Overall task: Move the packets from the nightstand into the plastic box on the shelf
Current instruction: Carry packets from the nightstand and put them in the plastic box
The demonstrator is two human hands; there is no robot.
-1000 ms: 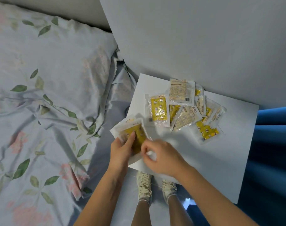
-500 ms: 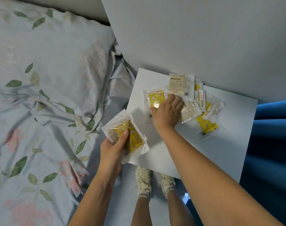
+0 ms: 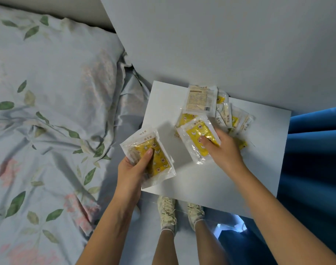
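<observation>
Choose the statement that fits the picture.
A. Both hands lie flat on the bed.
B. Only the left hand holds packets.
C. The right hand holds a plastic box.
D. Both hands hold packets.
D: the left hand grips a stack of packets, and the right hand pinches a yellow packet above the nightstand.

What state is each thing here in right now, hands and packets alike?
Left hand: grips a stack of packets.
Right hand: pinches a yellow packet, lifted off the pile.
Remaining packets: lying overlapped on the nightstand.
Bed sheet: rumpled.
</observation>
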